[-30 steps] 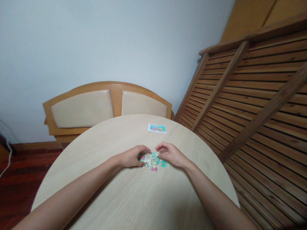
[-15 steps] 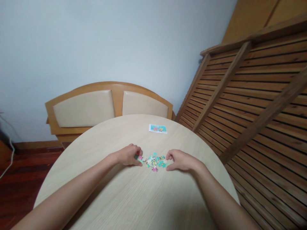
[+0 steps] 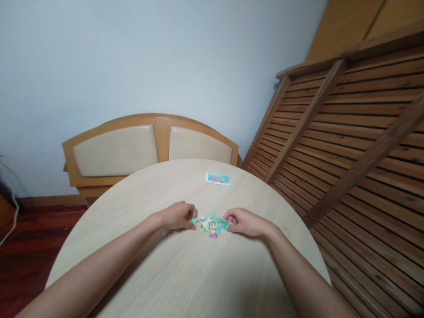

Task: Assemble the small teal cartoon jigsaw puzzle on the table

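A small heap of jigsaw puzzle pieces (image 3: 209,224), mostly white and teal with some yellow, lies on the round table between my hands. A pink puzzle piece (image 3: 213,236) is at its near edge. At the left of the heap my left hand (image 3: 179,215) is closed, with a teal puzzle piece (image 3: 193,220) showing between thumb and fingers. My right hand (image 3: 243,221) pinches another teal puzzle piece (image 3: 225,223) at the heap's right side. The fingers partly hide both pieces.
A picture card (image 3: 217,179) in teal, pink and yellow lies toward the far side of the pale wooden table (image 3: 192,274). Behind the table stands a padded wooden headboard (image 3: 162,132) against the wall. A slatted wooden frame (image 3: 331,132) leans close along the right.
My right hand has moved slightly left to the heap and closed on a teal piece. Pink pieces beside my left fingers no longer show; a teal one does.
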`<state>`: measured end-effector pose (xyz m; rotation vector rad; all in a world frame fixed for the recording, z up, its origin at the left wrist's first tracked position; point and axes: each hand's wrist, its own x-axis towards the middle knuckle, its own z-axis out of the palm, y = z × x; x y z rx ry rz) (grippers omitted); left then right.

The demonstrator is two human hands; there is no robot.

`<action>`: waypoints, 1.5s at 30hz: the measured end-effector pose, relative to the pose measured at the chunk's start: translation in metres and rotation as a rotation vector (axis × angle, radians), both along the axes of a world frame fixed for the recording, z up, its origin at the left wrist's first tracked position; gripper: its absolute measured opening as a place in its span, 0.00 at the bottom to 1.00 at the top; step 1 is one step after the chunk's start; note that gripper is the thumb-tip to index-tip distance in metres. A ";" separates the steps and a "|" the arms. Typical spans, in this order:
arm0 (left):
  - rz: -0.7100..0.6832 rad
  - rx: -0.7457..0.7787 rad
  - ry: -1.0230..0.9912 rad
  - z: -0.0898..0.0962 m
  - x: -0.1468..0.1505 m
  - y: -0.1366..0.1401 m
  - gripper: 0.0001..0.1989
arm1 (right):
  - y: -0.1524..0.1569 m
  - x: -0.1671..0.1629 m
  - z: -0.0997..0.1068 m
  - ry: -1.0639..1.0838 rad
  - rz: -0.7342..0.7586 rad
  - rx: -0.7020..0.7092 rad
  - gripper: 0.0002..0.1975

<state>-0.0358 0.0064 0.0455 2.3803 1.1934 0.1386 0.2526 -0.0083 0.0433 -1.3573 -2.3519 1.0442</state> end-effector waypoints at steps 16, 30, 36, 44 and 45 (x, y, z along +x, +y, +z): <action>-0.052 -0.042 0.043 -0.005 -0.015 0.007 0.07 | 0.001 -0.005 0.003 0.204 0.026 0.091 0.09; 0.012 0.005 -0.075 0.002 -0.015 0.006 0.13 | 0.005 -0.008 -0.003 0.251 -0.033 0.186 0.12; 0.055 0.030 0.167 0.001 -0.020 0.003 0.17 | 0.006 -0.008 -0.004 0.277 -0.022 0.166 0.14; 0.052 -0.056 0.131 -0.008 -0.023 0.007 0.16 | 0.008 -0.008 -0.006 0.371 -0.076 0.104 0.08; 0.041 -0.065 0.126 -0.008 -0.023 0.007 0.16 | 0.008 -0.008 -0.006 0.375 -0.075 0.087 0.08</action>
